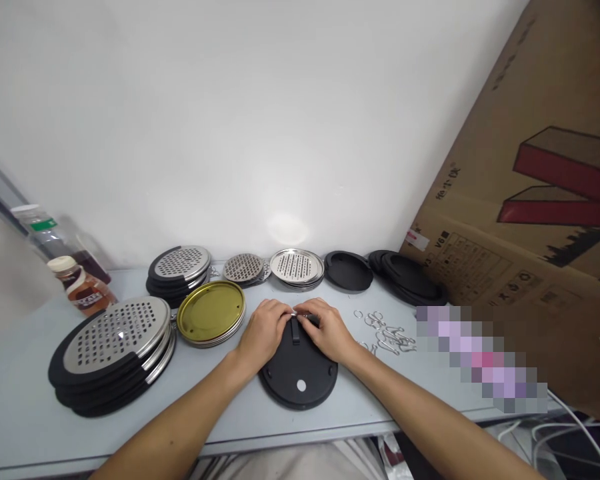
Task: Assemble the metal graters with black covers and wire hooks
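A round black disc [285, 373] lies on the table in front of me, with a short black strap [295, 332] at its far edge and a white dot [301, 385] near its close edge. My left hand [264, 331] is closed at the far edge, its fingertips pinched beside the strap. Opposite it, my right hand [330, 328] is closed too, thumb and finger pressed together. Between the fingertips shows a small silvery metal piece [294, 313]; its exact shape is mostly hidden. A dark bit under my right fingers is too covered to name.
Loose metal hooks and rings [393, 339] lie to the right. Leftward are stacked perforated discs [117, 337] and gold-coloured lids [213, 312]. Perforated plates [296, 267] and black trays [349, 270] line the wall. Bottles [83, 287] stand far left; a large cardboard box [510, 267] leans right.
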`<state>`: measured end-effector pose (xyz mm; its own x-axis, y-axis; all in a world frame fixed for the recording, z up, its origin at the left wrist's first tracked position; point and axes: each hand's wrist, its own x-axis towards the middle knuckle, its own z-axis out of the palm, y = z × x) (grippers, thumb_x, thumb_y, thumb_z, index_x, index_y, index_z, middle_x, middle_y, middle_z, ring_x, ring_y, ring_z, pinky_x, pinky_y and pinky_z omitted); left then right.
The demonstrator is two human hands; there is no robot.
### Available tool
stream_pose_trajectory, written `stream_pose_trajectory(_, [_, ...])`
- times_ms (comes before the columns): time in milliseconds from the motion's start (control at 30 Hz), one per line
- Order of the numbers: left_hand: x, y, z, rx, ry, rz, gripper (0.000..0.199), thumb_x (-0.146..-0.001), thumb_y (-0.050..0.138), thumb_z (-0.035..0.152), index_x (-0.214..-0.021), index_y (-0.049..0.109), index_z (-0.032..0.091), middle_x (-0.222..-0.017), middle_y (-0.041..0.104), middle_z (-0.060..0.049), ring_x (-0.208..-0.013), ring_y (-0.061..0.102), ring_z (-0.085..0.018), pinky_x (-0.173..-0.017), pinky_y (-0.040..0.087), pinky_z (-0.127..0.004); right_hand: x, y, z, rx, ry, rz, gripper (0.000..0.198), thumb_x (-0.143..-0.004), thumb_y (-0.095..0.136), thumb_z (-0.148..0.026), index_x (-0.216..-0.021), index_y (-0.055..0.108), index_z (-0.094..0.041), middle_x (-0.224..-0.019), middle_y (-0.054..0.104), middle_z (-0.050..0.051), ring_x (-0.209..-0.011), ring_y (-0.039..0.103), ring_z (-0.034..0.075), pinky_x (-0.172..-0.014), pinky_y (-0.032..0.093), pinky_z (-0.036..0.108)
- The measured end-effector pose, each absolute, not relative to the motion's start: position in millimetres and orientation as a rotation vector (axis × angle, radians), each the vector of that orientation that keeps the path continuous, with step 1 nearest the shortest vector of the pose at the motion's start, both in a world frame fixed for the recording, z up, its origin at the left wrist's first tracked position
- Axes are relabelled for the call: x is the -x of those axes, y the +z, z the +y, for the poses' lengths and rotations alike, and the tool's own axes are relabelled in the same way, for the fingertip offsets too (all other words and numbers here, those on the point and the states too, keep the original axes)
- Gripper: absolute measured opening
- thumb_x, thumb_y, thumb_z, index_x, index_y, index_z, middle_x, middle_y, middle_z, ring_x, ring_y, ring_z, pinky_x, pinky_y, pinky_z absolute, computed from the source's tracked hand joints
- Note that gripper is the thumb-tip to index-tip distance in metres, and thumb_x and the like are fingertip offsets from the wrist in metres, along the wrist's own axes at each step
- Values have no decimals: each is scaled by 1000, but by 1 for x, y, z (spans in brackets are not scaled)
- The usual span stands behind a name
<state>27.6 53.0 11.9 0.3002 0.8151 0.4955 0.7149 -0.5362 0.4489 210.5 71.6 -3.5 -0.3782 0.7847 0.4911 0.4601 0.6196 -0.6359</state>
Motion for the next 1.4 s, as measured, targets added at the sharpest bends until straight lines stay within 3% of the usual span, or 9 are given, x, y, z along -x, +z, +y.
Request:
stream_pose_trajectory(833, [-24, 6, 49, -2433, 1111, 1448, 19, -83, 62, 7, -92, 71, 21, -89, 74, -2, -84, 65, -20, -80, 50, -34, -210, -3, 70, 898, 495, -2021, 35, -79, 55, -1, -95, 75, -26, -87, 70, 4, -88, 59, 21, -82, 50, 37])
stream_pose_trajectory(1400, [-28, 11, 42, -2567, 1006, 1432, 29, -85, 56, 3, -98, 74, 20, -89, 74, -6, -81, 63, -21, -77, 53, -35, -209, -5, 72, 930, 486, -2007, 37, -77, 56, 0, -94, 77, -26, -86, 69, 4, -86, 60, 20, -80, 50, 35])
